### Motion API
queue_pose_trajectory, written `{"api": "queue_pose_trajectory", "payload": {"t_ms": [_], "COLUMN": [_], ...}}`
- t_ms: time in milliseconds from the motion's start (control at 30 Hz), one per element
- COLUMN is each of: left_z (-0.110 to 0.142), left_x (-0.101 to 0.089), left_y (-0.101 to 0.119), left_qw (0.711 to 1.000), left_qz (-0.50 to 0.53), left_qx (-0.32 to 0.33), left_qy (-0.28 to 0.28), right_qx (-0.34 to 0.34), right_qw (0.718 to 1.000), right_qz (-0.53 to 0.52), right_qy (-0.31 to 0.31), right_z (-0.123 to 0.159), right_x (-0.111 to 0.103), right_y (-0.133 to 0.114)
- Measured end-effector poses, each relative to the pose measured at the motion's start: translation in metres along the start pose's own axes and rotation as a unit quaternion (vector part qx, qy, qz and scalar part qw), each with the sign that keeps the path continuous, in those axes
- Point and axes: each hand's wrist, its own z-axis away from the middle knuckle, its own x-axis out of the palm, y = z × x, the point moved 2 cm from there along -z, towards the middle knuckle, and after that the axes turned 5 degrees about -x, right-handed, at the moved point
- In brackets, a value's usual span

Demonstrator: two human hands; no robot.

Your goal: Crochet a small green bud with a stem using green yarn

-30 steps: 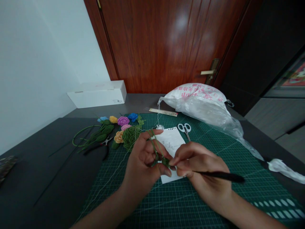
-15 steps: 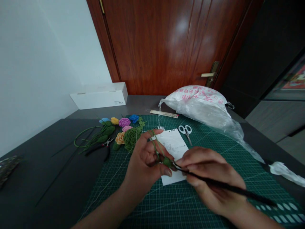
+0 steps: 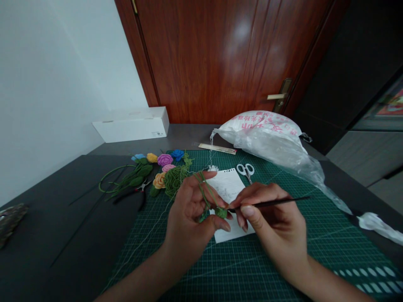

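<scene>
Between the thumb and fingers of my left hand (image 3: 189,214) is a small green crochet piece (image 3: 221,212). Green yarn (image 3: 206,188) loops over the raised index finger of that hand and runs down to the piece. My right hand (image 3: 277,226) grips a thin dark crochet hook (image 3: 277,202), whose tip end meets the crochet piece. The hook points left, its back end sticking out to the right. Exactly how the tip sits in the stitches is hidden. Both hands are above a sheet of paper (image 3: 228,184) with handwriting.
A green cutting mat (image 3: 201,268) covers the table. Left of the hands lie a green yarn bundle (image 3: 175,181), crocheted flowers (image 3: 165,160), and pliers (image 3: 134,192). White scissors (image 3: 245,170), a plastic bag (image 3: 267,134) and a white box (image 3: 132,126) stand farther back.
My right hand has rolled over, and the hook has swung from slanting down to the right to nearly level. The left hand still holds the crochet piece in about the same place.
</scene>
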Motion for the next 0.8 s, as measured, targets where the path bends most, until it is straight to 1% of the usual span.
{"api": "queue_pose_trajectory", "payload": {"t_ms": [167,233,300,367,400,433,467,500,533,567,600,633,667,800], "left_z": [0.001,0.001,0.001,-0.001,-0.002,-0.003,-0.004,-0.005,-0.005,-0.006,-0.006,-0.006,-0.007,-0.007], "left_x": [-0.001,-0.001,-0.001,-0.002,-0.003,-0.004,-0.005,-0.006,-0.006,-0.007,-0.007,-0.007,-0.007,-0.009], "left_y": [-0.001,0.000,0.000,0.000,0.000,0.000,0.000,-0.001,-0.001,-0.002,-0.003,-0.004,-0.004,-0.005], "left_qw": [1.000,1.000,1.000,0.999,0.998,0.998,0.997,0.997,0.996,0.996,0.996,0.996,0.995,0.995], "left_qz": [-0.015,-0.011,0.002,0.017,0.024,0.032,0.039,0.046,0.052,0.058,0.063,0.067,0.069,0.075], "left_qx": [0.006,-0.001,-0.022,-0.048,-0.056,-0.060,-0.062,-0.064,-0.065,-0.066,-0.067,-0.066,-0.066,-0.070], "left_qy": [0.012,0.012,0.003,-0.002,-0.002,0.000,0.001,0.000,-0.001,-0.002,-0.001,0.001,0.003,0.013], "right_qx": [-0.010,0.007,0.045,0.105,0.152,0.200,0.232,0.248,0.255,0.269,0.273,0.277,0.279,0.270], "right_qw": [1.000,1.000,0.997,0.988,0.981,0.965,0.934,0.883,0.812,0.747,0.715,0.691,0.685,0.679], "right_qz": [0.024,0.013,0.007,0.049,0.099,0.168,0.255,0.356,0.460,0.529,0.560,0.580,0.585,0.592], "right_qy": [-0.012,0.007,0.060,0.097,0.071,-0.002,-0.092,-0.180,-0.255,-0.299,-0.318,-0.330,-0.334,-0.340], "right_z": [0.003,0.002,-0.004,-0.015,-0.021,-0.027,-0.032,-0.036,-0.038,-0.037,-0.036,-0.033,-0.030,-0.021], "right_x": [0.005,0.005,-0.002,-0.018,-0.027,-0.036,-0.045,-0.053,-0.060,-0.065,-0.068,-0.069,-0.068,-0.058], "right_y": [-0.002,-0.002,0.003,0.014,0.022,0.031,0.040,0.048,0.056,0.062,0.067,0.071,0.073,0.074]}}
